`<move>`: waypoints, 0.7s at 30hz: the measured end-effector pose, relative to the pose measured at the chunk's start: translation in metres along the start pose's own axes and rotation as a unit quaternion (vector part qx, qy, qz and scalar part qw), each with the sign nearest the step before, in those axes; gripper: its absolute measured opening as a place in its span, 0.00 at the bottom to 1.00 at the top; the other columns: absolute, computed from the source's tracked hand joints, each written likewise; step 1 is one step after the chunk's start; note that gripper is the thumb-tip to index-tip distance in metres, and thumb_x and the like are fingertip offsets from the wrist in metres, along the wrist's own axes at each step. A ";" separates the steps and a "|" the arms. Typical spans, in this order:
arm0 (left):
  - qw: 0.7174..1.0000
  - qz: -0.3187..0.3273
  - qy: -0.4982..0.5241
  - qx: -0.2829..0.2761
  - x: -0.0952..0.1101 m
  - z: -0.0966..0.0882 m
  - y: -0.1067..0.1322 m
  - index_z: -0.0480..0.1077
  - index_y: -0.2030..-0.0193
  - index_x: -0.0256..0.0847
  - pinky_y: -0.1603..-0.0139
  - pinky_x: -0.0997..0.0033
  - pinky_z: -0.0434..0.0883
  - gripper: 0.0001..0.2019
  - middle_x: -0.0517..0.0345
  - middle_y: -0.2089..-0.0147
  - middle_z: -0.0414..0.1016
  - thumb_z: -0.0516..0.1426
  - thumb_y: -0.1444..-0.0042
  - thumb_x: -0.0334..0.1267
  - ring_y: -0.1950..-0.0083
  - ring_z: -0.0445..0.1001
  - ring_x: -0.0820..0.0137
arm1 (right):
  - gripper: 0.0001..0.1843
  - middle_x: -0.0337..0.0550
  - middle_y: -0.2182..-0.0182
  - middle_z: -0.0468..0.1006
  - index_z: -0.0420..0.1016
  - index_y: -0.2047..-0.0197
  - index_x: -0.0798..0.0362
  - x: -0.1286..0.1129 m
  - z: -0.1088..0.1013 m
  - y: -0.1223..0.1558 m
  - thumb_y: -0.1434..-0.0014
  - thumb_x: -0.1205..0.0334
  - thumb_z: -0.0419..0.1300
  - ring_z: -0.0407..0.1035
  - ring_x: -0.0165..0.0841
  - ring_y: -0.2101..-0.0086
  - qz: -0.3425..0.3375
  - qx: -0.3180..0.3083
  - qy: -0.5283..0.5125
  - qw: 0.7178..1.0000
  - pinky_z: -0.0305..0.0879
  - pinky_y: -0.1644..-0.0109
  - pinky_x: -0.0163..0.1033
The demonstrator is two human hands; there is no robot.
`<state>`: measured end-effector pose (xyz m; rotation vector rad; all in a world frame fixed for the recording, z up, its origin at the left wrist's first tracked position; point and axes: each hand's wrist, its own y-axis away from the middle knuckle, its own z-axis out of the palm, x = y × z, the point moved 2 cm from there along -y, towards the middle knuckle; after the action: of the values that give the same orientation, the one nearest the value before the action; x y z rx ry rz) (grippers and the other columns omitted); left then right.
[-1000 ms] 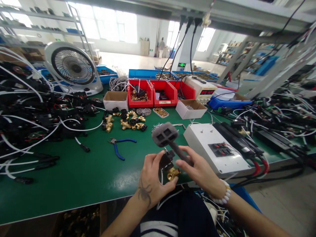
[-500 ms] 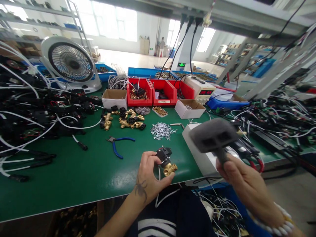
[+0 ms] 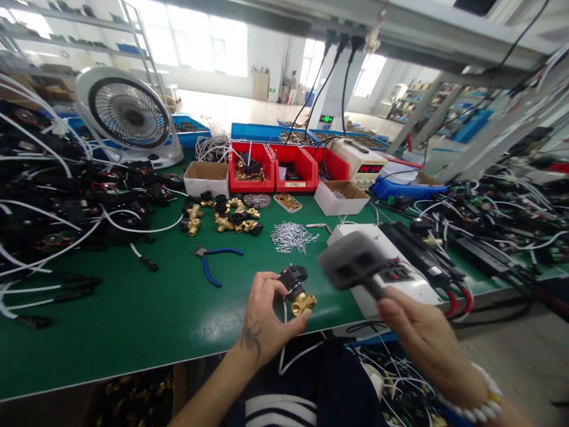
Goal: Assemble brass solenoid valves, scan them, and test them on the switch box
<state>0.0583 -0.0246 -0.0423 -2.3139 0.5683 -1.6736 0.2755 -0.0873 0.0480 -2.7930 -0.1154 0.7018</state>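
Observation:
In my left hand (image 3: 267, 314) is a small valve with a brass body (image 3: 304, 304) and a black actuator head (image 3: 294, 279). The fingers grip its black side and the thumb reaches under the brass body. From it a white cable (image 3: 284, 356) hangs over the table's front edge. My right hand (image 3: 413, 320) is closed round the handle of a dark grey mallet-like tool (image 3: 351, 259), blurred, with a block head and two square recesses. That head hovers up and right of the valve, apart from it. Ahead lies a heap of metal clips (image 3: 292, 237).
Blue-handled cutters (image 3: 213, 261) and brass fittings (image 3: 235, 216) lie left of centre. Behind stand red bins (image 3: 293, 184), white boxes (image 3: 340, 204) and a power supply (image 3: 359, 160). A white box-shaped device (image 3: 418, 290) is at right; cabled parts (image 3: 66, 201) crowd the left.
My right hand and the grey tool have moved left and slightly down, closer to the valve. My left hand still holds the valve, shifted slightly left.

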 end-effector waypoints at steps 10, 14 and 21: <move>1.000 -0.009 0.006 -0.006 0.001 -0.002 0.002 0.61 0.65 0.41 0.54 0.60 0.72 0.16 0.53 0.55 0.62 0.65 0.55 0.36 0.52 0.67 0.62 | 0.28 0.35 0.85 0.64 0.62 0.76 0.50 -0.006 -0.004 -0.004 0.32 0.42 0.41 0.60 0.30 0.85 -0.039 0.017 0.035 0.998 0.55 0.81 0.34; 1.000 -0.011 0.007 -0.008 0.000 -0.002 0.000 0.61 0.66 0.41 0.55 0.62 0.72 0.15 0.53 0.57 0.62 0.65 0.54 0.36 0.54 0.67 0.63 | 0.28 0.35 0.86 0.64 0.63 0.77 0.50 -0.006 0.001 -0.007 0.33 0.40 0.45 0.61 0.30 0.85 -0.070 -0.065 0.096 0.991 0.54 0.81 0.34; 1.000 -0.005 0.003 -0.008 0.000 -0.002 0.000 0.60 0.66 0.41 0.55 0.62 0.72 0.16 0.54 0.58 0.61 0.65 0.56 0.37 0.54 0.66 0.63 | 0.28 0.34 0.87 0.63 0.63 0.76 0.50 -0.006 0.002 -0.009 0.32 0.41 0.42 0.60 0.30 0.86 -0.089 -0.047 0.105 0.989 0.52 0.81 0.34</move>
<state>0.0563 -0.0248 -0.0419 -2.3271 0.5735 -1.6878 0.2689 -0.0788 0.0521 -2.8787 -0.3615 0.3655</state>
